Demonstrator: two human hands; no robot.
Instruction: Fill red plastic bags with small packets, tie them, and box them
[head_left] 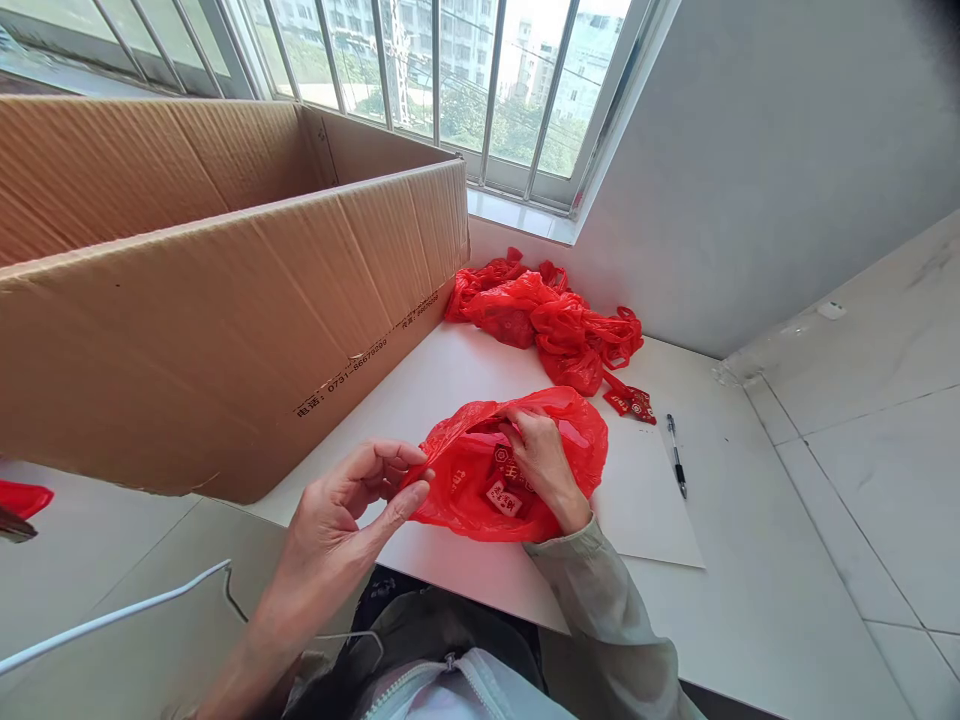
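A: The red plastic bag (pixel 480 480) lies on the white surface (pixel 750 600) before the person; the left hand (pixel 352 500) has its fingers pinching the rim, the right hand (pixel 541 462) is inside, fingers curled on the film

B: Risk?

A: That thin, crinkly film could tear if tugged apart, and the small red packets (pixel 506 490) might spill

B: Around it?

A: A rumpled heap of red bags (pixel 547 320), a slim pen (pixel 676 458), a stiff corrugated cardboard box (pixel 225 300)
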